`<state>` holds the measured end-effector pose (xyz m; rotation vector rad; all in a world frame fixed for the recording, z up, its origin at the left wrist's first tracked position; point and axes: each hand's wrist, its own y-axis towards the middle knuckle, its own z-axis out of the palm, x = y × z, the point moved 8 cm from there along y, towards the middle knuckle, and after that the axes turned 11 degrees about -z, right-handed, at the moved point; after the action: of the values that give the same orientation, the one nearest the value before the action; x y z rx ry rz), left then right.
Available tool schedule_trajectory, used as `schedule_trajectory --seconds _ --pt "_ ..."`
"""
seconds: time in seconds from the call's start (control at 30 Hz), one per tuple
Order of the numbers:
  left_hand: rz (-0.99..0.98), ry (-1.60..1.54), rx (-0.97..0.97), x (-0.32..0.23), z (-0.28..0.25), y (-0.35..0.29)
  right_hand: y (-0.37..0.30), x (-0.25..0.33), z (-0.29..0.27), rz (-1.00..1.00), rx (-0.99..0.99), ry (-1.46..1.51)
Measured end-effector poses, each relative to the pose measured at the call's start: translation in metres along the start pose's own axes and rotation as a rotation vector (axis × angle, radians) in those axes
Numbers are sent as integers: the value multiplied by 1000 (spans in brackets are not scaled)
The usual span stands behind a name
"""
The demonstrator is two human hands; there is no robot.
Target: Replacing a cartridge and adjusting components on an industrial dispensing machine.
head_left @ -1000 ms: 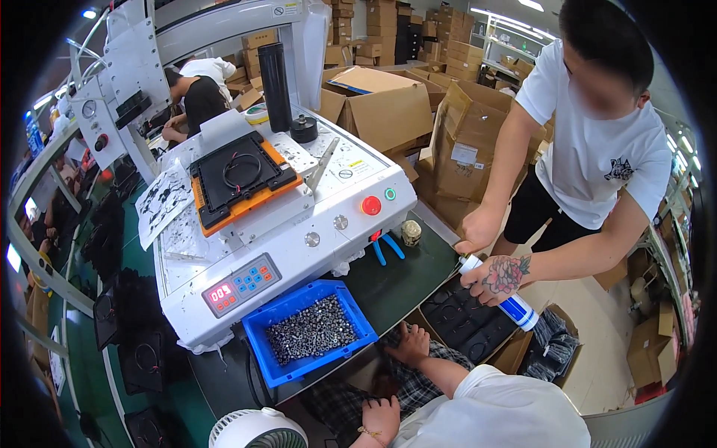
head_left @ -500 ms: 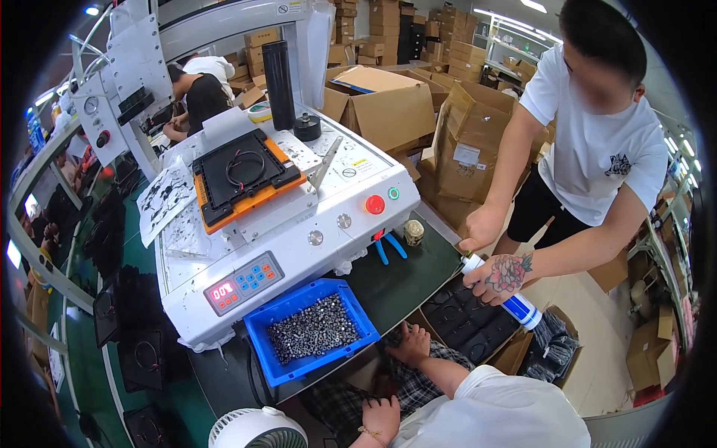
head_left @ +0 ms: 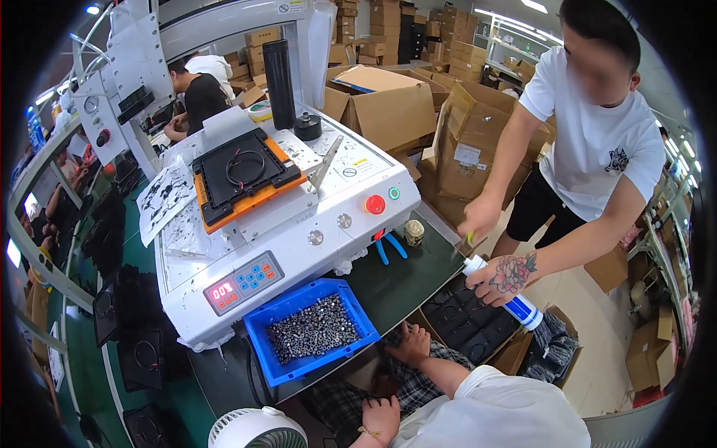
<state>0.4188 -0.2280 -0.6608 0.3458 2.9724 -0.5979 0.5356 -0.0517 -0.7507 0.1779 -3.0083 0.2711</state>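
Note:
My left hand (head_left: 381, 420), with a bracelet at the wrist, rests on my plaid-covered leg (head_left: 340, 403) and holds nothing. My right hand (head_left: 411, 346) lies on the plaid cloth by the table's edge, its fingers apart and empty. Nearest to them is a blue bin (head_left: 364, 337) full of small metal nuts (head_left: 314, 328). Across from me, a standing co-worker grips a white and blue cartridge (head_left: 520, 310) in one tattooed hand (head_left: 500, 280). The co-worker's other hand (head_left: 480, 216) is closed on something small and yellow-green, mostly hidden, just above the cartridge's tip.
A white machine (head_left: 299, 246) bears an orange and black fixture (head_left: 246, 179) with a looped cable. Blue-handled pliers (head_left: 390, 249) and a small jar (head_left: 414, 232) lie beside it. A white fan (head_left: 258, 429) stands near me. Cartons (head_left: 478, 157) fill the back; a carton of black parts (head_left: 470, 317) sits right.
The co-worker's free hand has lifted away from the cartridge's tip, and the yellow-green thing in it now shows. The cartridge has shifted slightly. My hands have stayed put.

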Motion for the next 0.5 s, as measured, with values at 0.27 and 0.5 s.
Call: schedule_trajectory --seconds 0.27,0.5 --pt "53 13 -110 -7 -2 0 1 -23 6 -2 -12 161" --pt "-1 125 14 3 23 11 -47 -25 -147 -382 -441 1898"
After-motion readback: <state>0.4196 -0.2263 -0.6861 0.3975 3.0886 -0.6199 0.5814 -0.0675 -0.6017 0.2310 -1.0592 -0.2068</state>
